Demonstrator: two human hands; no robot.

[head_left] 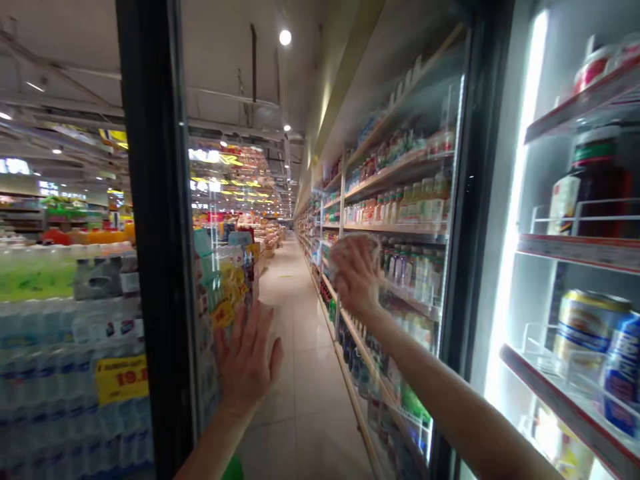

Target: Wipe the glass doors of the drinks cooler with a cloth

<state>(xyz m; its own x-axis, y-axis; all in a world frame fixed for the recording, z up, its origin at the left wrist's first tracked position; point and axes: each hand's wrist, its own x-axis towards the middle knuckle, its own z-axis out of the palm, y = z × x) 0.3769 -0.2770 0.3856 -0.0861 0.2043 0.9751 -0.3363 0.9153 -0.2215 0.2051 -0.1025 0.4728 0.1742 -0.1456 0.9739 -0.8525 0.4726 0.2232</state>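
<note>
An open glass door point(295, 373) with a black frame point(155, 233) stands in front of me. My left hand point(247, 353) lies flat with spread fingers, palm forward against the glass near the frame's left upright. Higher up and to the right, my right hand point(357, 277) presses a pale, crumpled cloth point(370, 243) against the pane. Motion blurs that hand and cloth, and part of the cloth is hidden under the fingers.
At right is a lit cooler with shelves point(580, 247), cans point(590, 327) and bottles. Packs of bottled drinks point(65, 373) are stacked at left, bearing a yellow price sign point(123, 380). Through the glass show a tiled aisle floor point(285, 280) and bottle-filled shelves point(400, 207).
</note>
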